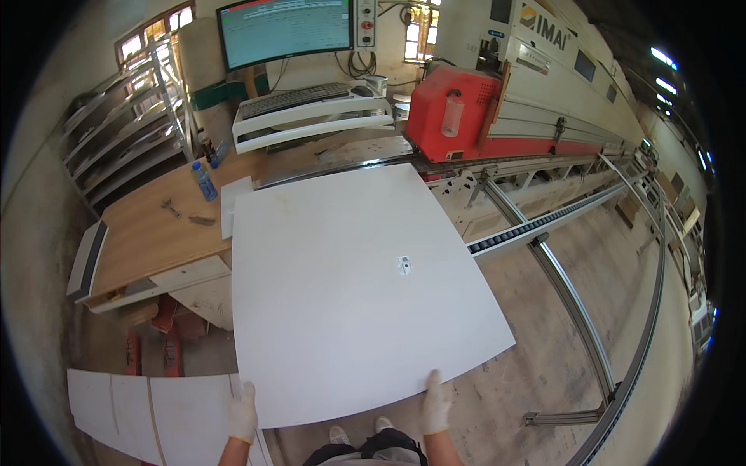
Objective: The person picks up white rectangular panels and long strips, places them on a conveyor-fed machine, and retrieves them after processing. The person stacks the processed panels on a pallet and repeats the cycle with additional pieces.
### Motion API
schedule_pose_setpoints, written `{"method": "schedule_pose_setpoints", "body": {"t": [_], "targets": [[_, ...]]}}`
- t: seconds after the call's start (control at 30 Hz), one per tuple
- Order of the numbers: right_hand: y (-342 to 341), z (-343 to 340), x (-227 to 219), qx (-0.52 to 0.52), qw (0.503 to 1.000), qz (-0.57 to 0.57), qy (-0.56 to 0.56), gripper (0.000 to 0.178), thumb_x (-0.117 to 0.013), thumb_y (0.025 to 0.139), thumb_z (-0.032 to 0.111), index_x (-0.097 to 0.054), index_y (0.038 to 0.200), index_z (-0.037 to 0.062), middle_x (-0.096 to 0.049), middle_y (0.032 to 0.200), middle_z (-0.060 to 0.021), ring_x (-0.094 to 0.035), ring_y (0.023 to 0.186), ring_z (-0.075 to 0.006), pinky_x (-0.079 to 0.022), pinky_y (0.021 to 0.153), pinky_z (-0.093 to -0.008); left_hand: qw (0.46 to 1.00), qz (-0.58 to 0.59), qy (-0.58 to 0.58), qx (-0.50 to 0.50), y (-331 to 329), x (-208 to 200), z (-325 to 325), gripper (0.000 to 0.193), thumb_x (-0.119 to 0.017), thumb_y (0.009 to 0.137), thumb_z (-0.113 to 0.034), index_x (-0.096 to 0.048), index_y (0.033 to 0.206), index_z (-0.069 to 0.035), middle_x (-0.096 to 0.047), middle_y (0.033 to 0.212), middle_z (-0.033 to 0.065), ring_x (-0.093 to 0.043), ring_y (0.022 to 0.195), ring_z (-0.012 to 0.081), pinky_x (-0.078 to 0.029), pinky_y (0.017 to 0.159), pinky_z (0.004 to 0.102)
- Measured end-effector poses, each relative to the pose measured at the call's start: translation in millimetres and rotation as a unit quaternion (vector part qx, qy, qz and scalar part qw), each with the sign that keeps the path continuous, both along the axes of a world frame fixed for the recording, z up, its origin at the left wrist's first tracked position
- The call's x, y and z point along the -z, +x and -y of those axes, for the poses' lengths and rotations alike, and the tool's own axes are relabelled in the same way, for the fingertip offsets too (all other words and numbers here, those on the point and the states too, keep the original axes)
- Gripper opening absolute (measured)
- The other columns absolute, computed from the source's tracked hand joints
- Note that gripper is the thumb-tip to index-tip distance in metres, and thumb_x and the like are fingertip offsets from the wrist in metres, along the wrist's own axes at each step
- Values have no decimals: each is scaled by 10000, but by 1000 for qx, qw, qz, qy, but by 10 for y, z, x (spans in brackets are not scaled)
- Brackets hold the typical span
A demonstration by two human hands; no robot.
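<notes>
A large white panel spans the middle of the view, its far end by the machine's metal bed and its near edge at my body. It bears a small printed label. My left hand, in a white glove, grips the panel's near left corner. My right hand, gloved too, holds the near edge further right, thumb on top and the other fingers hidden beneath. Both hands are closed on the panel.
Left stands a wooden desk with a bottle and a wrench. White boards lie stacked at lower left. A red-and-white machine stands beyond, with a metal roller frame at right. Keyboard and monitor are ahead.
</notes>
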State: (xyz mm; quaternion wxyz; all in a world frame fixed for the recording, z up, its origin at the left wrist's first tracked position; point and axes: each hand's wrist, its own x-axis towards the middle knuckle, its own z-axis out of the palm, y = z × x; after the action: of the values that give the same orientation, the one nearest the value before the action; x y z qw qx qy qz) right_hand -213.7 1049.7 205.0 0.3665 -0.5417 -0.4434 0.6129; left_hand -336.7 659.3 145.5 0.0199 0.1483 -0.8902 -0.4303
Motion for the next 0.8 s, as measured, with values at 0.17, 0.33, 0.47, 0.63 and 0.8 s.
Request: {"method": "schedule_pose_setpoints", "body": {"t": [0.17,0.33,0.47,0.63,0.8], "targets": [[-450,102,218,11,1000,2,-8,650,-666,1051,197,-378,1570,-67,-576,1466,-242,-578,1316,-323,-470,1130,-455,988,152,18,37,-100,-215,-297,872,-523,1067,-661,-654,834,169,-593,697,239,-608,766,277,-492,754,534],[-580,-406,530,30,998,-61,-3,670,-637,1032,181,-352,1585,-68,-553,1482,-234,-583,1297,-351,-470,1129,-459,990,129,39,52,-23,-305,-779,802,-522,1103,-587,-611,762,133,-560,685,106,-496,707,187,-433,646,477],[-602,-712,558,45,992,-115,-9,646,-578,1028,135,-348,1592,-82,-549,1490,-225,-594,1279,-357,-480,1120,-468,992,110,44,46,-27,-424,-1237,886,-455,1086,-694,-553,650,71,-473,610,124,-483,650,232,-388,606,519],[-619,-1461,256,44,996,-81,-2,621,-535,1072,150,-349,1612,-94,-520,1533,-221,-576,1323,-339,-477,1128,-466,979,194,-21,61,38,-642,-1981,899,-406,1095,-715,-622,742,82,-493,613,219,-540,632,340,-403,619,559],[-659,-2272,48,24,995,-99,-6,613,-529,1072,158,-365,1605,-98,-538,1500,-233,-582,1309,-329,-491,1098,-471,986,145,-21,81,136,-580,-2789,788,-473,1090,-669,-735,1032,72,-583,686,242,-622,671,354,-477,659,554]]}}
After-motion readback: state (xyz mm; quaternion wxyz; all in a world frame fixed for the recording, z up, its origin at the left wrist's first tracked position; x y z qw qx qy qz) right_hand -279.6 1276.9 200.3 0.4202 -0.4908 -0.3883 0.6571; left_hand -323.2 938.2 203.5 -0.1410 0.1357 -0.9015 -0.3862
